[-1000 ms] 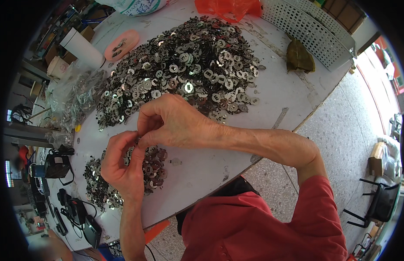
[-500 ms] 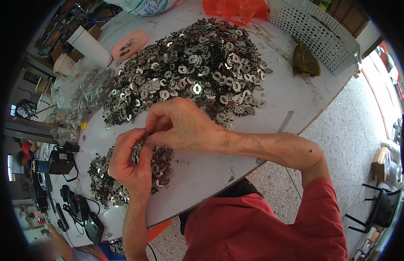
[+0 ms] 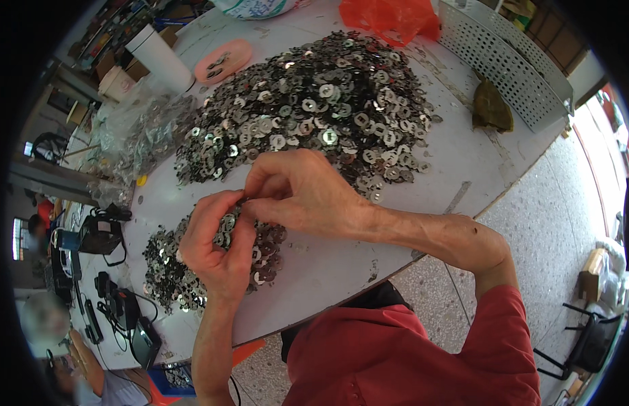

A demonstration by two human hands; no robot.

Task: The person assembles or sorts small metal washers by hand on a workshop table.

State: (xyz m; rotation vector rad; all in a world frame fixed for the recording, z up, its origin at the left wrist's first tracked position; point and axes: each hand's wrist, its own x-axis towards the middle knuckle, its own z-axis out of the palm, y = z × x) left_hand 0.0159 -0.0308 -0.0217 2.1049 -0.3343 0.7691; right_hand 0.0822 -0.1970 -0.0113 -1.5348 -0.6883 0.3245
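My left hand [image 3: 216, 247] and my right hand [image 3: 311, 196] meet fingertip to fingertip above the table. Both are closed in a pinch, and whatever small thing sits between the fingertips is mostly hidden by them. Under and around my left hand lies a smaller heap of metal pieces [image 3: 167, 271], dark and shiny. Beyond my hands spreads a large mound of flat, round metal pieces [image 3: 341, 101], many with a slot or hole in the middle.
A pink dish [image 3: 241, 55] holding a few metal pieces, a white cylinder [image 3: 159, 57] and clear plastic bags [image 3: 125, 132] stand far left. A perforated basket [image 3: 504, 71], red bag [image 3: 389, 19] and brown crumpled thing [image 3: 492, 108] lie far right. Black devices [image 3: 121, 311] and another person [image 3: 88, 362] are left.
The whole view has shifted a little, so the table's contents appear farther right. My hands stay pinched together over the smaller heap. At lower left the other person shows more.
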